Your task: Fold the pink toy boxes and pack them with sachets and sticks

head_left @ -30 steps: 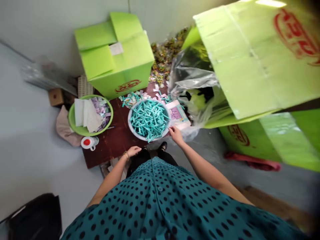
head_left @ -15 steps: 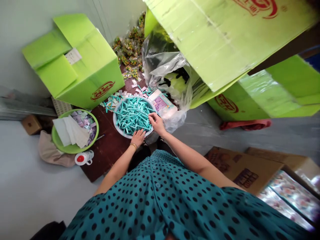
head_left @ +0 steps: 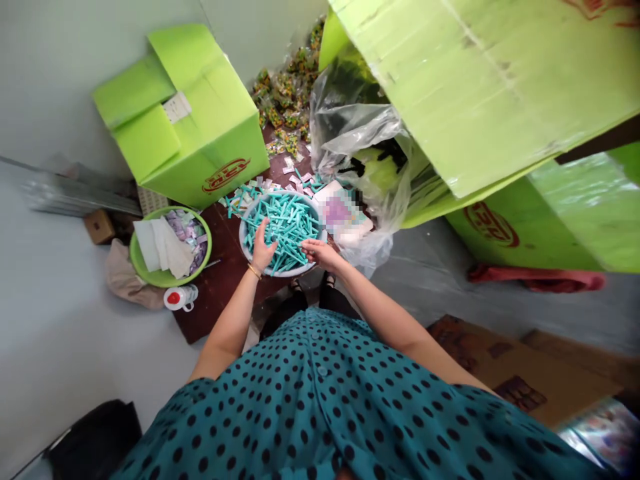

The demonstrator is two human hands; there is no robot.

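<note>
Both hands work in the round white plastic basin heaped with small teal plastic pieces, which sits at the near right corner of the low dark brown wooden table. The left hand lies open, fingers spread flat on the heap. The right hand rests at the basin's near rim, fingers curled; whether it pinches a piece, I cannot tell. The basin seems to overhang the table's edge, so a hard press could tip it and spill pieces. At the left edge stands a green plastic bowl holding paper slips.
</note>
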